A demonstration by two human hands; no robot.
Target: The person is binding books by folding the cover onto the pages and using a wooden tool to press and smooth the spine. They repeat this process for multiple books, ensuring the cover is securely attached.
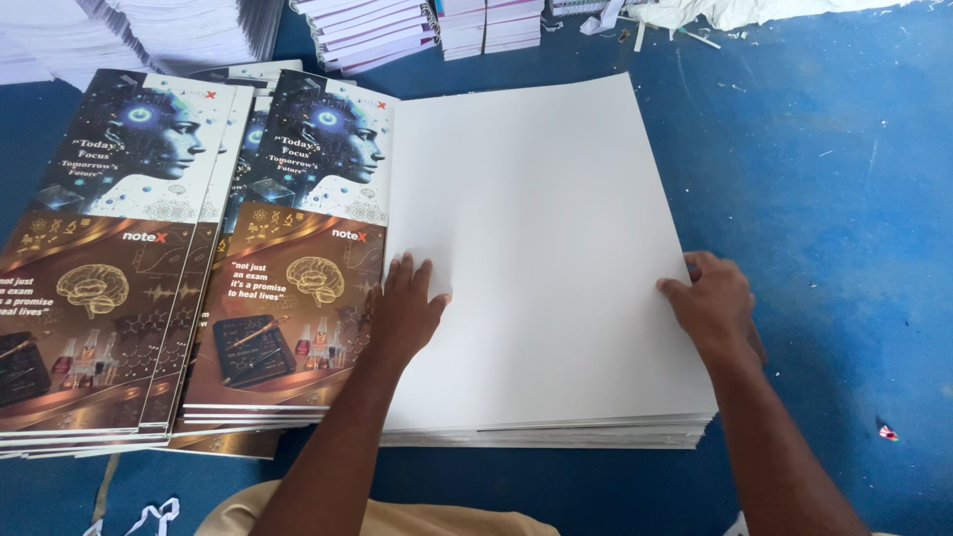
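Observation:
A thick stack of large blank white sheets (536, 218) lies on the blue floor in front of me. My left hand (402, 310) rests flat on the stack's left edge, fingers spread, where it meets the printed covers. My right hand (713, 301) curls over the stack's right edge, fingertips on the top sheet. To the left lie stacks of glossy printed covers (298, 248) with a dark head-profile picture above and a brown brain picture below. A second such stack (104, 258) lies further left.
Piles of bound white books with purple edges (372, 35) stand at the back. More white paper bundles (139, 30) fill the back left. Blue floor (834, 199) stretches to the right, with small scraps (886, 432) on it.

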